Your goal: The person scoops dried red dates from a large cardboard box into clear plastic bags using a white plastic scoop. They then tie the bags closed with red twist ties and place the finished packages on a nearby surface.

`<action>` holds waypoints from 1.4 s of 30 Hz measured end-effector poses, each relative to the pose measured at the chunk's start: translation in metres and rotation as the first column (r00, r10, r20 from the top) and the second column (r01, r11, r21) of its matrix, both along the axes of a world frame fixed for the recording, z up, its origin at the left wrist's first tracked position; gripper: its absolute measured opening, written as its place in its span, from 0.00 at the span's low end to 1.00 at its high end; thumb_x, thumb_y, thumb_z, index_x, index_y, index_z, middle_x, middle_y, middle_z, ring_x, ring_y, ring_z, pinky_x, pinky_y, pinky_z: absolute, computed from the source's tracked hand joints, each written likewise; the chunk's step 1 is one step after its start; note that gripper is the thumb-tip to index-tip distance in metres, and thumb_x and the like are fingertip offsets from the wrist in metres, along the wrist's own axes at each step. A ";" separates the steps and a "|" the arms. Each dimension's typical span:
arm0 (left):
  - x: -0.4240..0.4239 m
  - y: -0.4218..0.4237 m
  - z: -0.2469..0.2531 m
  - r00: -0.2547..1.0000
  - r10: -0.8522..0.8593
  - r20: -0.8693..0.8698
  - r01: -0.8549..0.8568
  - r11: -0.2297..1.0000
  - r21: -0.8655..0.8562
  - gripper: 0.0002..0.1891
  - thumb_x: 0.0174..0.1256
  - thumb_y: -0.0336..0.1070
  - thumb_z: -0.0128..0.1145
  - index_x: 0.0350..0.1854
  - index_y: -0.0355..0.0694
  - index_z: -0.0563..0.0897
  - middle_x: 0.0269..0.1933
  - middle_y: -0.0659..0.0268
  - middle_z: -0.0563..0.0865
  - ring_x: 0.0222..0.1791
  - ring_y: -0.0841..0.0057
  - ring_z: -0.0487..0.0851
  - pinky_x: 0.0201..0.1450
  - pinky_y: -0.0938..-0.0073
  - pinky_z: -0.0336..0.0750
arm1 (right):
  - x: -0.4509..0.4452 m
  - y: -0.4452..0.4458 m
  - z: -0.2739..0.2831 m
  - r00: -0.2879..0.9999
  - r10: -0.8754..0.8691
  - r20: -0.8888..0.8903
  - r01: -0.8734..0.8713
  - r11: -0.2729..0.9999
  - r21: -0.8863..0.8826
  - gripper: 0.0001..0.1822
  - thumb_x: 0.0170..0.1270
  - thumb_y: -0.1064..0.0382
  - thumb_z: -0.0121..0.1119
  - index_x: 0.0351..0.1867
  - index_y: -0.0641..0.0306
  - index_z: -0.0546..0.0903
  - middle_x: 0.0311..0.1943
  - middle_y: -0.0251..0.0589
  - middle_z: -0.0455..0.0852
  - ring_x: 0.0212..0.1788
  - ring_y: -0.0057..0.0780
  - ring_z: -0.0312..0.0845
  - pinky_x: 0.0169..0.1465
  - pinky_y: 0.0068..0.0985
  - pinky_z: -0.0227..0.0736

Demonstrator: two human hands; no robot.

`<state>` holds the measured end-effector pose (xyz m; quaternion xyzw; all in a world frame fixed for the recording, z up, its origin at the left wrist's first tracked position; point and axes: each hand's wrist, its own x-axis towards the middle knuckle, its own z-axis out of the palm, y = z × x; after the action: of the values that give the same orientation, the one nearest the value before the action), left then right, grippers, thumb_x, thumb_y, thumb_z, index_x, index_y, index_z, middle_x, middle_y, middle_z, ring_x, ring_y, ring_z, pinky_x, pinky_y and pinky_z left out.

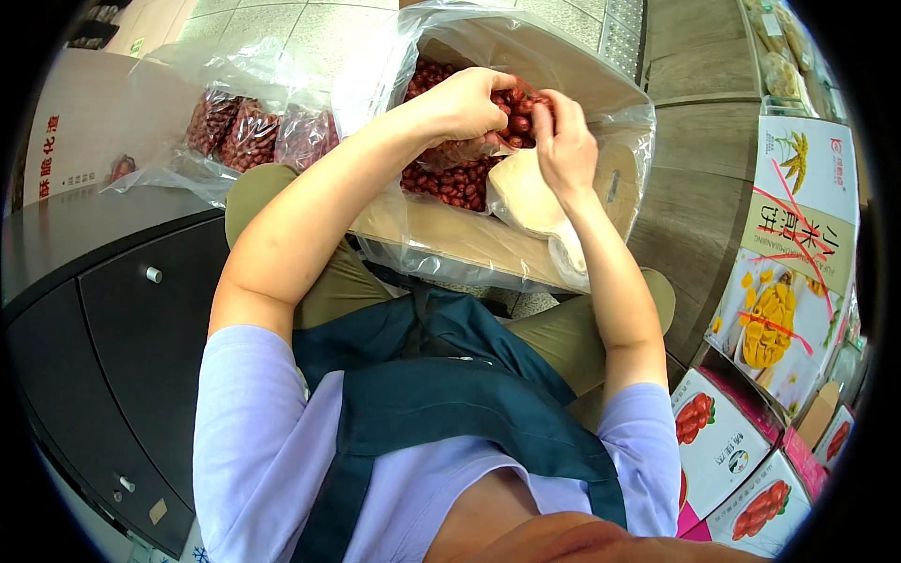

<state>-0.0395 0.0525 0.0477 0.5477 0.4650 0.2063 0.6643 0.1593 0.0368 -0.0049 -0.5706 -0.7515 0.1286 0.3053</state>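
A clear plastic bag of red jujubes point(519, 125) is held between my two hands, over an open cardboard box point(457, 229) lined with clear plastic. My left hand point(468, 105) grips the bag's left side near its rim. On the opposite side, the fingers of my right hand point(566, 137) pinch the bag's edge close to the fruit. Loose jujubes point(450, 184) lie in the box below, partly hidden by my left forearm and the bag. A cream scoop point(528, 193) rests on them at the right, beneath my right wrist, its handle towards me.
Filled bags of jujubes point(250, 134) lie in a large clear liner to the left. A dark cabinet point(148, 338) with small knobs stands beside my left arm. Printed cartons point(725, 429) and a large printed box point(788, 246) line the right side. My knees flank the cardboard box.
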 end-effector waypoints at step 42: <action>-0.031 -0.005 0.051 0.890 -0.177 0.420 0.214 0.976 -0.040 0.32 0.45 0.21 0.44 0.60 0.30 0.80 0.59 0.58 0.84 0.19 0.92 0.73 0.21 0.89 0.73 | 0.015 0.000 0.006 0.811 0.507 -0.293 -0.584 0.734 -0.347 0.62 0.36 0.55 0.81 0.75 0.62 0.55 0.65 0.48 0.73 0.67 0.43 0.70 0.71 0.37 0.64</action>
<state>-0.0704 0.0480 0.0985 0.5067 0.2646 0.2296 0.7877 0.1740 0.0367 0.0012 -0.3618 -0.8094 0.4221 0.1893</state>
